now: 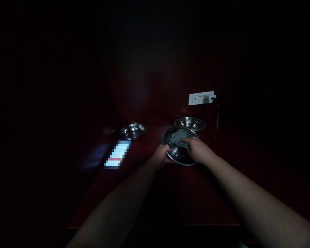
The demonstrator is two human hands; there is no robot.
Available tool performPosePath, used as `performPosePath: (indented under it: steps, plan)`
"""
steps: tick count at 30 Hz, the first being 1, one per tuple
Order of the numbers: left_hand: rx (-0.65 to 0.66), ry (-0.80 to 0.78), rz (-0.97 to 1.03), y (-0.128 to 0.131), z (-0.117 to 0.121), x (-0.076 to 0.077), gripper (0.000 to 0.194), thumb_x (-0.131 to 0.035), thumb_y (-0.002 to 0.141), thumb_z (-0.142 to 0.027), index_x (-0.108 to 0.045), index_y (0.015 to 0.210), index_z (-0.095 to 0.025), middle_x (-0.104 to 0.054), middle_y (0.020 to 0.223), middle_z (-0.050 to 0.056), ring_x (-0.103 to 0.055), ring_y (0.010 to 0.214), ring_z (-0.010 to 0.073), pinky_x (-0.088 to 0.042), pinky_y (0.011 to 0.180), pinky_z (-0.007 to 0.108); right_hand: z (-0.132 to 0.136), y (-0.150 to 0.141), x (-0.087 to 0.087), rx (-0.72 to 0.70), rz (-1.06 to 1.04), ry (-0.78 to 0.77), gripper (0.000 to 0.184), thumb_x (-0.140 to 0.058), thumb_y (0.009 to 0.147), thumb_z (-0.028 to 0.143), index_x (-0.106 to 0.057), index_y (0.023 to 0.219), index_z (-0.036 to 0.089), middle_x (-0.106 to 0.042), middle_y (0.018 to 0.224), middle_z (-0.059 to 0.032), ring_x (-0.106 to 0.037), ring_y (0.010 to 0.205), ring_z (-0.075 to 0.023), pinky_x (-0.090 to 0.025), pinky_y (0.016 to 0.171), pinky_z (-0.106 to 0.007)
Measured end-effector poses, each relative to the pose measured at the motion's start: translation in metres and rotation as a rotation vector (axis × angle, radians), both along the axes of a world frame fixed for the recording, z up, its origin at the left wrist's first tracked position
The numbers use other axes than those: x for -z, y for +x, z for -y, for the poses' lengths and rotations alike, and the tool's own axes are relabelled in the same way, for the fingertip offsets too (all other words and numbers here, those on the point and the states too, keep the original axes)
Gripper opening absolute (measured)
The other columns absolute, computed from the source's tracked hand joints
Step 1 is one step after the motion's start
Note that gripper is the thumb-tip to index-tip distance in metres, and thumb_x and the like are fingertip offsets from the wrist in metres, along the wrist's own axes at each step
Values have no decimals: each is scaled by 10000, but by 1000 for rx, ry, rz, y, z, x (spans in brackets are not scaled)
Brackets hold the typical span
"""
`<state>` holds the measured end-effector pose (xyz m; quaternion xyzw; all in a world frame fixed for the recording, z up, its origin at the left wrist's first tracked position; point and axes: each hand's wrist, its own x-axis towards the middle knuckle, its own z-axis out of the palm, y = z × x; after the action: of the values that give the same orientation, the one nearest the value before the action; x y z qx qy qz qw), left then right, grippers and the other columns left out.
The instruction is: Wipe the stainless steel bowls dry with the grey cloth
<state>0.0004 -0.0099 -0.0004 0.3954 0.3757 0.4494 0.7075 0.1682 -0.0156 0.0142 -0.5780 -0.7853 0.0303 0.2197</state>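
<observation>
While darkness is swallowing most of the room, a dark red table [175, 193] is showing a dull sheen, its near edge running across below, and a dim reddish wall [155, 93] is rising behind it under a faint grey glow. On that wall, towards the right, a white socket plate [195, 99] is holding a plug [208, 97], and a dark cord [217, 119] is hanging there. Over the table, the left hand [161, 156] is pinching the rim of a shiny metal bowl [180, 156], its hollow tilting towards the viewer; the right hand [199, 150] is laying its fingers on a greyish cloth [179, 136] inside, though whether they are gripping it I cannot tell. A second bowl [133, 131] is sitting to the left, a third bowl [189, 123] is standing just behind the held one, and a bright pixelated rectangle [118, 154] is glowing near the table's left edge
</observation>
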Motion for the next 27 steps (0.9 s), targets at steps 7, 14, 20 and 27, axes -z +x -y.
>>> performPosePath:
  steps: [7, 14, 20, 27]
  plan:
    - [-21, 16, 37, 1, -3, 4, 454, -478, 597, -112, -463, 1047, -167, -623, 900, 88, -637, 723, 229, -538, 601, 500, 2, 4, -1, -28, -15, -89, 507, -445, 715, 43, -590, 1195, 120, -599, 1199, -151, -567, 1107, -242, -401, 978, -328]
    - [24, 31, 40, 0, -4, 6, 501, -488, 606, -104, -455, 1099, -186, -632, 910, 75, -635, 723, 210, -548, 606, 442, 3, 2, 9, -251, -168, -79, 659, -416, 630, -40, -544, 1243, 166, -429, 1393, -64, -334, 1320, -199, -259, 1099, -358]
    - [49, 32, 47, 1, -8, 8, 352, -487, 778, -299, -499, 1089, -134, -641, 887, 125, -631, 702, 214, -537, 548, 379, 9, -1, -1, -417, -277, -151, 560, -393, 647, -13, -630, 1109, 194, -639, 1155, -34, -558, 1110, -182, -386, 1003, -356]
    - [-63, 31, 40, 3, -8, 6, 484, -559, 782, -440, -450, 1197, -215, -633, 1005, 111, -648, 770, 224, -546, 612, 427, 11, -1, -10, -355, -259, -195, 325, -424, 732, 82, -673, 922, 171, -688, 861, -35, -619, 797, -169, -478, 787, -303]
